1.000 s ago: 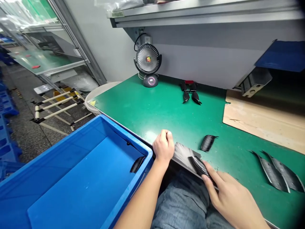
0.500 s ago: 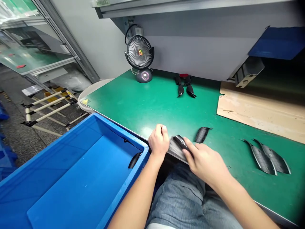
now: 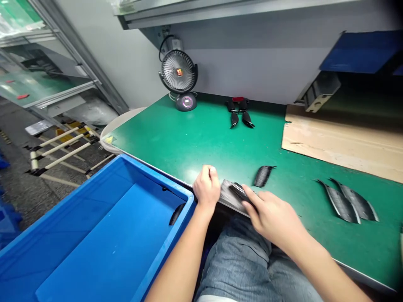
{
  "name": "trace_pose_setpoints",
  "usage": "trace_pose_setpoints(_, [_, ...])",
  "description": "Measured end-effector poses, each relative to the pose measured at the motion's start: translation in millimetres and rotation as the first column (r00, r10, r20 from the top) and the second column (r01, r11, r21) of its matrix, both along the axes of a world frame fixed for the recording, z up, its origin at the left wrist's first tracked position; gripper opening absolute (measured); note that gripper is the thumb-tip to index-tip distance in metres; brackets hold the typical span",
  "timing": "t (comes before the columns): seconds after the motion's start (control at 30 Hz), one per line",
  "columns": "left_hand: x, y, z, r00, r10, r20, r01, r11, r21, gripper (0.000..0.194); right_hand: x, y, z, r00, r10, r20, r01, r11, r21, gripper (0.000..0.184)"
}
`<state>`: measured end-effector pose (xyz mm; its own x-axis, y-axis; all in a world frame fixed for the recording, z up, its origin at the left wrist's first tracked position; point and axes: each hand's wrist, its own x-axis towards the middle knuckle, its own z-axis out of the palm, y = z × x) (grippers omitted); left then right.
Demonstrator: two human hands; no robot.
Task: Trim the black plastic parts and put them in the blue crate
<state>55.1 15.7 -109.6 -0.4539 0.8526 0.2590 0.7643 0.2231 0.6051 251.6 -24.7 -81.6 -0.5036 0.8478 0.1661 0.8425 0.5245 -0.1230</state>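
My left hand is curled into a fist at the near edge of the green table, pinning the left end of a dark grey abrasive sheet. My right hand pinches a small black ribbed plastic part and presses it onto that sheet. Another black ribbed part lies on the table just beyond my right hand. One more black part rests inside the blue crate at my left.
Two long dark fin-shaped pieces lie at the right. A cardboard sheet covers the far right of the table. A small desk fan and a pair of black parts stand by the back wall. My jeans-clad lap is under the table edge.
My right hand slid the ribbed part leftward along the sheet toward my left hand, and has stayed there over the last half second. The left hand kept its hold.
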Motion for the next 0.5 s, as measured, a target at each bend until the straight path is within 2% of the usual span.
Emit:
trace_pose_setpoints(0.1, [0.0,1.9,0.4,1.0,-0.004,0.015,0.004,1.0,-0.001,0.027,11.6,1.1,6.8,0.999,-0.006,-0.051,0.005,1.0,-0.028,0.04])
trace_pose_setpoints(0.2, [-3.2,4.8,2.0,0.999,-0.025,0.047,0.025,1.0,0.001,0.021,49.0,-9.5,8.4,0.975,-0.202,-0.095,0.206,0.978,0.031,0.046])
trace_pose_setpoints(0.3, [-5.1,8.1,12.9,0.993,-0.075,0.087,0.073,0.997,0.021,0.019,85.5,-18.7,3.5,0.95,-0.311,-0.019,0.311,0.95,-0.014,0.044])
trace_pose_setpoints(0.4, [8.3,13.0,34.1,0.964,-0.249,0.093,0.244,0.968,0.059,0.023,101.2,-13.8,0.5,0.946,-0.319,-0.051,0.32,0.947,0.004,0.041])
trace_pose_setpoints(0.5, [42.0,20.1,51.4,0.874,-0.485,0.006,0.485,0.874,0.027,0.026,101.5,4.7,-3.1,0.959,-0.268,-0.089,0.275,0.959,0.073,0.032])
